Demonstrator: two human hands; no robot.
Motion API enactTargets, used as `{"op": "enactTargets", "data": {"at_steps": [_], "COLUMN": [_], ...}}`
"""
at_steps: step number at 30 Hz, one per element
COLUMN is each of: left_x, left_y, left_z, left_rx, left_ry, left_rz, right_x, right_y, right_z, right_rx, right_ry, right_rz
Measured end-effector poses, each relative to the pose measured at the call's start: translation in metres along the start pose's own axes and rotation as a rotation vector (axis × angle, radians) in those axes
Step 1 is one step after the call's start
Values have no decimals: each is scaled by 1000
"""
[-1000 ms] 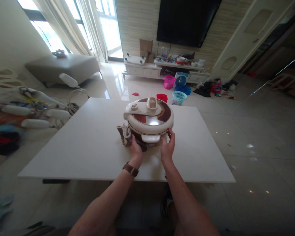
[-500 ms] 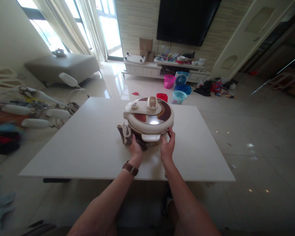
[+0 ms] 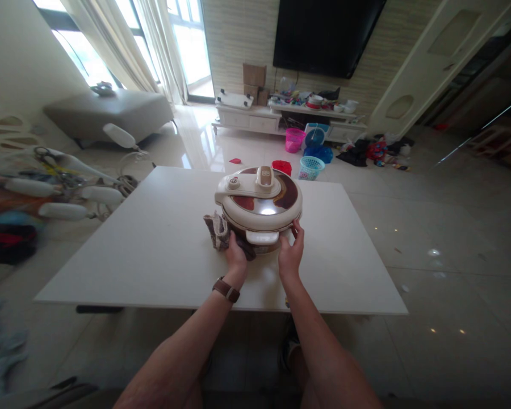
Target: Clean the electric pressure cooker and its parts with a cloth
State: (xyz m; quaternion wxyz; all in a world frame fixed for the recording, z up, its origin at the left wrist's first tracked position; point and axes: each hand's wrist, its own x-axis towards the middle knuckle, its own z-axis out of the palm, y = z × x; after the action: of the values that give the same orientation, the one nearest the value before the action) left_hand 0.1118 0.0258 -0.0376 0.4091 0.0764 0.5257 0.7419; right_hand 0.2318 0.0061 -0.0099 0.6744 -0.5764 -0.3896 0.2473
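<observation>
A cream and brown electric pressure cooker (image 3: 262,211), lid on, stands upright on the white table (image 3: 153,244). My left hand (image 3: 235,255) is closed on a patterned brown cloth (image 3: 217,230), which it presses against the cooker's lower left side. Part of the cloth stands up beyond the fingers, and a darker stretch runs beneath the front handle. On the cooker's right side, my right hand (image 3: 292,253) grips the body with bent fingers just below the lid's rim. The far fingertips of my left hand are hidden.
Behind the table are a red tub (image 3: 281,167), a light blue basket (image 3: 310,167) and a pink basket (image 3: 294,139) on the floor. White-shaded lamp parts (image 3: 102,196) crowd the table's left side. A low cabinet (image 3: 247,120) lines the back wall.
The view has shifted very slightly. Both hands, the cloth and the cooker keep the same places relative to one another.
</observation>
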Motion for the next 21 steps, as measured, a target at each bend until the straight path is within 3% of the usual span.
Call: {"op": "enactTargets", "data": {"at_steps": [21], "left_x": [-2], "left_y": [3], "left_z": [1], "left_rx": [-7], "left_ry": [17], "left_rz": [-29], "right_x": [-1], "right_y": [-1], "right_z": [0], "right_rx": [12], "right_ry": [-7], "right_rz": [-10]}}
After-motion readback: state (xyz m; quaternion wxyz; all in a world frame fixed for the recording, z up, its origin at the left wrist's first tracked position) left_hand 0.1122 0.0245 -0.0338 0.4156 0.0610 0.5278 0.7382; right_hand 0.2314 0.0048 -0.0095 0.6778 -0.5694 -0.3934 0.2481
